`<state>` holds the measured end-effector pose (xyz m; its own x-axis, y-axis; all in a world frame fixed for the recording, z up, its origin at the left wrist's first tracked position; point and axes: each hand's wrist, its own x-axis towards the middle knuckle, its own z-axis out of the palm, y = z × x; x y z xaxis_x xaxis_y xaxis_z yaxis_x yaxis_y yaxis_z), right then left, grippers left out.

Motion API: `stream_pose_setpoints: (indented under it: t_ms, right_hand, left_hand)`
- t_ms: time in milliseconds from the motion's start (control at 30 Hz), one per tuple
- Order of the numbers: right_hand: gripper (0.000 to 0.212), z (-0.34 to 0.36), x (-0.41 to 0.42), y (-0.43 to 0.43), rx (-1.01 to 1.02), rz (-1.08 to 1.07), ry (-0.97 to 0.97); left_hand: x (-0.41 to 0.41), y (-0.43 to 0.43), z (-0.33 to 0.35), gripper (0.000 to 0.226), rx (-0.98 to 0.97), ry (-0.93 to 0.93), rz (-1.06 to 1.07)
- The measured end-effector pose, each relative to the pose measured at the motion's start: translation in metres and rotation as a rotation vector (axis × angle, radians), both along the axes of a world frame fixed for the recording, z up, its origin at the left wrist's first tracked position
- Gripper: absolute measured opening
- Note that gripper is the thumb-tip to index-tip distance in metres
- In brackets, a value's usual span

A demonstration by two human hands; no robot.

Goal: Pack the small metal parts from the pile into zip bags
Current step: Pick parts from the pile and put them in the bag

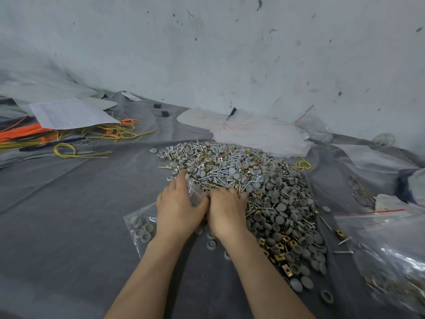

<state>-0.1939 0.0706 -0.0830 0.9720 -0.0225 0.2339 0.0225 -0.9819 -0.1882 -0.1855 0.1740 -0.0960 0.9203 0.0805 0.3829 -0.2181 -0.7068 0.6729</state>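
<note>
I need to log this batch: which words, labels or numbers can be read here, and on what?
Nothing here reads clearly.
Printed sheet at far left: lines of print, too blurred to read.
White card by the wall: faint marks, too faint to read.

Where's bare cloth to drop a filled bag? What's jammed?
Biggest free patch: grey cloth left of the zip bag, below the yellow wires. A smaller strip lies between those wires and the pile, toward the wall. Crowded: right of the pile, with loose screws and clear bags.
</note>
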Motion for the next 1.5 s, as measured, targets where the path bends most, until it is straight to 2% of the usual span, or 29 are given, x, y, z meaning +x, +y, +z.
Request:
stream_pose_setpoints:
  t_ms: [167,333,467,567,633,1033,1100,1167,1267,1333,1400,1500]
  right_hand:
    - [0.024,0.002,0.004,-0.001,-0.018,0.008,0.073]
    - [0.015,-0.002,0.004,-0.003,0.054,0.023,0.06]
    - [0.008,-0.003,0.001,-0.015,0.343,-0.056,-0.185]
    - [0.017,0.002,0.004,-0.027,0.647,-0.13,-0.334]
    - [0.017,0.003,0.005,-0.032,0.739,-0.148,-0.384]
    - [0.01,-0.001,0.007,-0.034,0.815,-0.116,-0.444]
    - [0.015,-0.001,0.006,-0.034,0.798,-0.116,-0.441]
    - [0.019,0.001,0.005,-0.035,0.748,-0.101,-0.432]
    - [0.023,0.003,0.004,-0.034,0.697,-0.076,-0.434]
    - [0.024,0.004,0.004,-0.033,0.72,-0.063,-0.431]
    - [0.02,0.003,0.003,-0.032,0.776,-0.055,-0.422]
    - [0.009,0.003,0.003,-0.032,0.82,-0.03,-0.397]
  left_hand:
    - [-0.001,-0.002,-0.001,0.089,0.016,-0.055,-0.007]
    - [-0.002,-0.004,0.001,0.085,-0.049,-0.189,-0.142]
    - [-0.01,-0.02,0.004,0.066,-0.029,-0.269,-0.222]
    - [-0.019,-0.034,0.004,0.047,0.003,-0.344,-0.308]
    - [-0.022,-0.039,0.003,0.042,0.045,-0.361,-0.347]
    - [-0.02,-0.034,0.0,0.041,0.086,-0.351,-0.372]
    - [-0.017,-0.031,0.0,0.046,0.127,-0.358,-0.346]
    - [-0.012,-0.024,0.0,0.061,0.18,-0.312,-0.273]
    - [0.001,-0.007,-0.003,0.101,0.288,-0.031,-0.129]
    - [0.008,0.001,-0.007,0.117,0.364,0.154,-0.101]
    - [0.01,0.003,-0.01,0.122,0.405,0.226,-0.104]
    - [0.011,0.001,-0.01,0.117,0.356,0.18,-0.09]
